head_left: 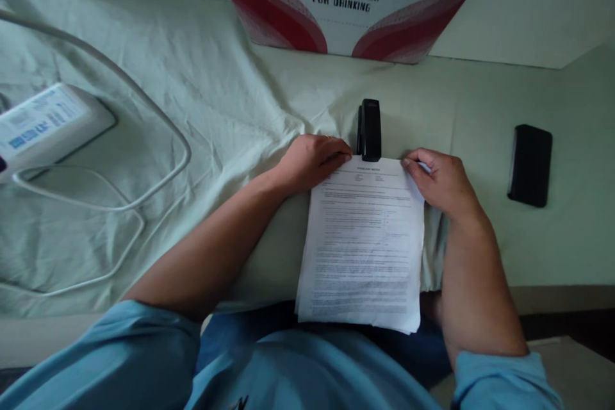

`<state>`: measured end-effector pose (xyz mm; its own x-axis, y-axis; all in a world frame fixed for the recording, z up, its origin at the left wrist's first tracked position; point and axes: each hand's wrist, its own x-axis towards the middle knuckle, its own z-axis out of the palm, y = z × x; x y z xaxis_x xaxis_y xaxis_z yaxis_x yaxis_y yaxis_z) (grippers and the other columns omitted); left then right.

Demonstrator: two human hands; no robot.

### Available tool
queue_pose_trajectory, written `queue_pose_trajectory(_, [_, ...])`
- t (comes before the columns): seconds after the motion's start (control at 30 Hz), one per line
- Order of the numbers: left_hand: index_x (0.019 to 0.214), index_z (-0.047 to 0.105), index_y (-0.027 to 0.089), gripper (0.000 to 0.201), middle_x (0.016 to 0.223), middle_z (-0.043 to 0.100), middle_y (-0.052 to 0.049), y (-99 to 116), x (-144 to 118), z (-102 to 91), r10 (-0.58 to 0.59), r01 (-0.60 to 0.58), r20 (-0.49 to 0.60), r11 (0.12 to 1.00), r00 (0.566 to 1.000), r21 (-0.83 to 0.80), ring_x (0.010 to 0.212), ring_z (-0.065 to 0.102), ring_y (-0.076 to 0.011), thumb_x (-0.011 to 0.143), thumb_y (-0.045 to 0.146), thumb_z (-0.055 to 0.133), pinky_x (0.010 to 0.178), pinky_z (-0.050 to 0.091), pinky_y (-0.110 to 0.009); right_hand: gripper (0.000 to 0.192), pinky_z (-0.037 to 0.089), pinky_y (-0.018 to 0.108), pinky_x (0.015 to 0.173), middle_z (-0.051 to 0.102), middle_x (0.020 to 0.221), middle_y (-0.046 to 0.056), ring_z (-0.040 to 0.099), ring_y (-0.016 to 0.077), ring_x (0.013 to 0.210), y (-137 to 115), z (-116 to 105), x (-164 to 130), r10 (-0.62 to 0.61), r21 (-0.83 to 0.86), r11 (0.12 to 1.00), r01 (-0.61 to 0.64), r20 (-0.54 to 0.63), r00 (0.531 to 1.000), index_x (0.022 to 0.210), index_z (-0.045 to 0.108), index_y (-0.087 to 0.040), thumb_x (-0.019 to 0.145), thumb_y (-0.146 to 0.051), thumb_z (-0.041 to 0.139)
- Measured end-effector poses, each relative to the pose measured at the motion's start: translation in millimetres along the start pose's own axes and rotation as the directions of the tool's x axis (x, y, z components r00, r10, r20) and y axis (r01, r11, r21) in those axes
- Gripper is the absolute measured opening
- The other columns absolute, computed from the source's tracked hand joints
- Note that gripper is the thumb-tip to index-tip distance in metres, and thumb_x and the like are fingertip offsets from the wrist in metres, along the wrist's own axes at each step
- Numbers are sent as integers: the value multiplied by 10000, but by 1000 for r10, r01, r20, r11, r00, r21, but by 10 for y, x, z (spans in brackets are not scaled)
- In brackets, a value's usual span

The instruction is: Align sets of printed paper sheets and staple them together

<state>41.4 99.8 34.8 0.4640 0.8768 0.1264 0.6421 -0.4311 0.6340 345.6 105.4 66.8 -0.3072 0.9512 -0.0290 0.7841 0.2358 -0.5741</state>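
A stack of printed paper sheets (365,250) lies before me, its lower part reaching past the table edge over my lap. My left hand (319,159) pinches the stack's top left corner. At the top right corner, my right hand (435,176) grips the sheets between thumb and fingers. A black stapler (370,130) lies on the cloth between my hands. Its near end meets or slightly overlaps the top edge of the paper; whether the sheets are inside its jaw I cannot tell.
A pale green cloth (480,102) covers the table. A printed water carton (336,19) stands at the back. On the right lies a black phone-like object (530,165). To the left are a white box-shaped device (52,125) and a looping white cable (158,109).
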Motion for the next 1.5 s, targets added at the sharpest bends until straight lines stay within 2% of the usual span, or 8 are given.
queue_pose_trajectory(0.23, [1103,838,209,348,1052,875,-48,-16,-6,-10,35,-35,1,999,999,-7,932,813,-197,1077,326,511,866,609,-304,266,535,385,829,829,934,71,744,262,903,-45,11,-1,-90,-33,995,90,-9,996,939,800,-266,1034,-364,572])
queue_pose_trajectory(0.43, [1125,834,193,364,1045,870,-65,0,-4,9,12,-13,-27,999,1000,-41,927,811,-207,1079,330,500,867,605,-319,287,417,346,676,712,708,31,615,197,653,-67,20,-15,-3,-80,997,5,23,1000,882,780,-254,1029,-370,562])
queue_pose_trajectory(0.6, [1118,836,197,374,1034,870,-63,21,6,8,-6,4,-41,998,999,-59,926,811,-209,1086,349,497,859,603,-319,270,371,336,647,689,675,16,565,181,608,-68,28,-29,21,-85,996,-20,19,1000,879,774,-258,1029,-369,580])
queue_pose_trajectory(0.87, [1129,844,187,380,1077,879,-68,19,3,18,-7,5,-60,999,998,-36,962,821,-219,1084,339,498,890,615,-328,250,477,345,733,802,841,34,693,207,752,-60,-13,-29,-44,-28,999,46,64,997,928,808,-254,1028,-337,595])
queue_pose_trajectory(1.07, [1165,853,197,386,1122,886,-62,1,-6,13,5,-8,-62,999,998,-48,998,834,-220,1091,345,505,933,636,-337,259,587,427,869,842,1055,93,761,282,988,56,1,-22,-186,-63,981,181,-89,978,1094,863,-260,1037,-354,629])
queue_pose_trajectory(1.23, [1176,856,188,382,1119,885,-71,-19,-12,25,0,-4,-74,999,997,-49,1008,836,-229,1082,327,513,927,641,-346,236,614,456,890,836,1003,78,761,283,972,117,-16,-38,-252,-88,965,245,-77,965,1050,882,-282,1039,-333,651])
queue_pose_trajectory(1.37, [1168,854,191,372,1108,884,-64,-22,-15,22,-1,-2,-73,999,997,-45,987,833,-220,1085,323,517,916,637,-338,249,623,464,919,839,1119,92,772,289,1042,125,-42,-47,-264,-81,963,256,-112,958,1161,877,-287,1040,-320,662])
queue_pose_trajectory(1.5, [1161,852,204,357,1114,882,-55,-14,-9,13,-1,-3,-68,999,998,-52,996,830,-211,1088,325,525,926,634,-330,240,616,464,892,849,1046,71,761,279,968,170,-101,-52,-289,-76,955,287,-24,957,1086,886,-299,1029,-292,653])
